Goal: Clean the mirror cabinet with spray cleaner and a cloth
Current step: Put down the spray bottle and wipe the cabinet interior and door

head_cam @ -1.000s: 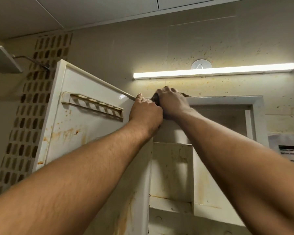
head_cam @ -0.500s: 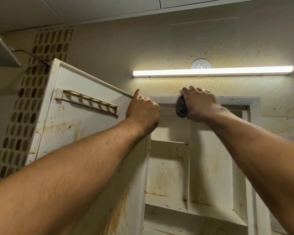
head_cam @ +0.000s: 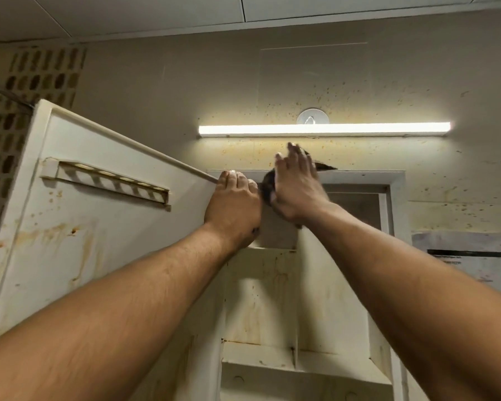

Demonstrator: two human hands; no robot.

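Note:
The white, rust-stained mirror cabinet (head_cam: 356,178) hangs on the wall with its door (head_cam: 99,227) swung open to the left. My left hand (head_cam: 233,206) grips the top corner of the door, fingers curled over its edge. My right hand (head_cam: 297,186) presses a dark cloth (head_cam: 268,183) against the cabinet's top frame with straight fingers reaching above the frame. Part of the cloth pokes out to the right of the fingers. The cabinet's inner shelves (head_cam: 272,360) are stained. No spray bottle is in view.
A lit tube lamp (head_cam: 324,129) runs along the spattered wall just above the cabinet, with a round white hook (head_cam: 312,117) over it. A paper notice (head_cam: 469,259) is stuck on the wall at right. A patterned tile strip (head_cam: 26,111) stands behind the door.
My right hand has slid the cloth back left along the top frame and raised it, its fingers now straight. The left hand keeps its hold on the door corner.

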